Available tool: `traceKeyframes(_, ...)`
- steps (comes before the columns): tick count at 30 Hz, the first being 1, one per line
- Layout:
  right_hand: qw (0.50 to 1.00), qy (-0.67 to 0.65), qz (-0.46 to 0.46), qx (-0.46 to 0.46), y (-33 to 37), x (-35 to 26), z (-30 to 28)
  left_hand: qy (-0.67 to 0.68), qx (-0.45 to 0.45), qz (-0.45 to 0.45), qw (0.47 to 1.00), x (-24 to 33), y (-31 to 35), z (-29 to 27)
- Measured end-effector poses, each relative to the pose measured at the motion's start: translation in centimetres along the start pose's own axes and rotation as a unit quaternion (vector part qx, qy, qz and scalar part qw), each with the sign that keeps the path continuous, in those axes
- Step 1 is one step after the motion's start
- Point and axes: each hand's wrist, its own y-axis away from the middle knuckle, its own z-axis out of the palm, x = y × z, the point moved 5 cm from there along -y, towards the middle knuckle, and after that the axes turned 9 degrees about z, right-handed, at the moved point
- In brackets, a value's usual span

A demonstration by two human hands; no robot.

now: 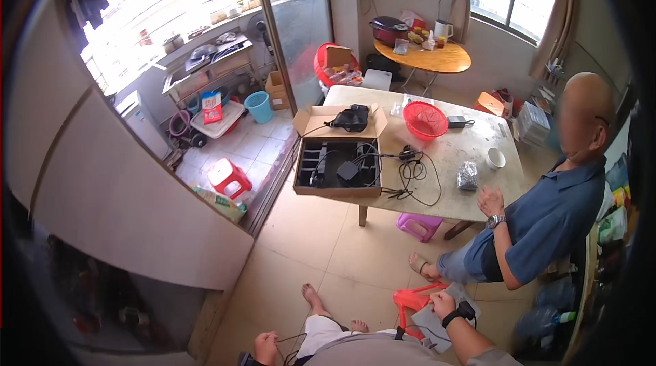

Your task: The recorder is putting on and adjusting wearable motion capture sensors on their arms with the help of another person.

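Note:
Low in the view, my left hand is closed, with a thin black cable running from its fingers toward my lap. My right hand is closed too, in front of a pale grey, flat-looking item and beside a red plastic stool. What its fingers hold is too small to tell. A black band and a dark object show at my right wrist.
Ahead stands a table with an open cardboard box of black devices, tangled cables, a red basket, a white bowl and a bag. Another person stands at its right. A purple stool is underneath.

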Motion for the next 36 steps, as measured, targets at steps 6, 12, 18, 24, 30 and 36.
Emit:
traceKeyframes(6, 0.99, -0.044, -0.131, 0.04, -2.2, -16.0, 9.6, 0.03, -0.089, 0.094, 0.991, 15.1, -16.3, 6.6)
traceKeyframes(12, 0.95, 0.079, -0.239, 0.187, -3.9, -29.5, 15.4, -0.044, -0.202, 0.167, 0.964, 26.9, -26.6, 13.6)
traceKeyframes(18, 0.943, -0.126, -0.196, 0.237, -14.3, -40.1, 12.1, -0.109, -0.29, 0.28, 0.909, 34.1, -30.4, 21.1)
traceKeyframes(24, 0.928, -0.341, 0.085, 0.124, -27.4, -44.1, 8.7, -0.162, -0.291, 0.197, 0.922, 37.6, -30.0, 27.2)
traceKeyframes(30, 0.853, -0.504, 0.118, -0.064, -30.4, -44.8, 10.8, -0.141, -0.328, 0.144, 0.923, 42.0, -29.5, 34.0)
traceKeyframes(36, 0.836, -0.509, -0.097, -0.182, -18.3, -49.5, 12.4, -0.078, -0.432, 0.146, 0.887, 42.3, -30.7, 41.5)
